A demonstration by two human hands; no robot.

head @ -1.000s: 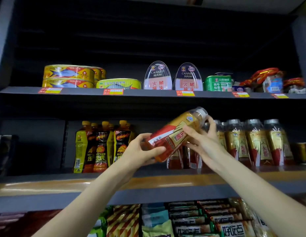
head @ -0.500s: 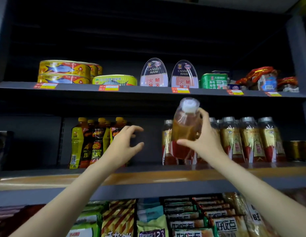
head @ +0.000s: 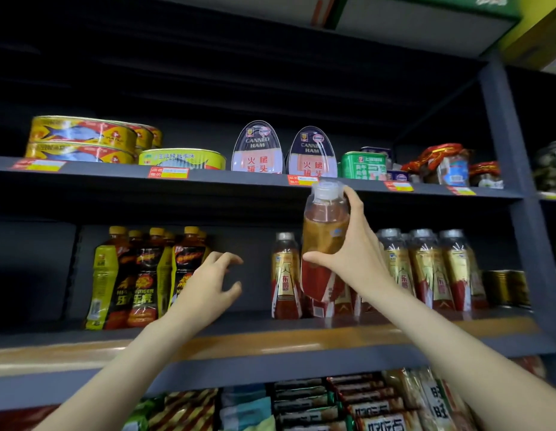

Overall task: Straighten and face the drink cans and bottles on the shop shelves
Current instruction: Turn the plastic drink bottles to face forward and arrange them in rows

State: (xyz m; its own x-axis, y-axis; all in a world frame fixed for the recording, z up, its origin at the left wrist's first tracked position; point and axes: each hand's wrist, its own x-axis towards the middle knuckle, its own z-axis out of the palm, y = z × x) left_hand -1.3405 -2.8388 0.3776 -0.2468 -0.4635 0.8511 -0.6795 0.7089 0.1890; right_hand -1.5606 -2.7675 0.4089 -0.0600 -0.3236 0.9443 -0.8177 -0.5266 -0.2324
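1. The right hand [head: 360, 259] holds a clear plastic drink bottle with a white cap and a red and gold label [head: 324, 241]. The thumb and fingers curl round the bottle's middle.
2. The held bottle stands almost upright in the air, just above the middle shelf, a dark metal board with an orange front strip [head: 270, 340].
3. Right behind and beside the held bottle, a row of the same red and gold bottles with silver caps [head: 425, 272] stands on the middle shelf.
4. The left hand [head: 208, 287] holds nothing. Its fingers are spread and loosely bent, over the bare part of the middle shelf.
5. Just left of the left hand, black and yellow energy drink bottles with yellow caps [head: 146, 275] stand on the middle shelf.
6. On the shelf above sit flat yellow fish tins [head: 84, 140].
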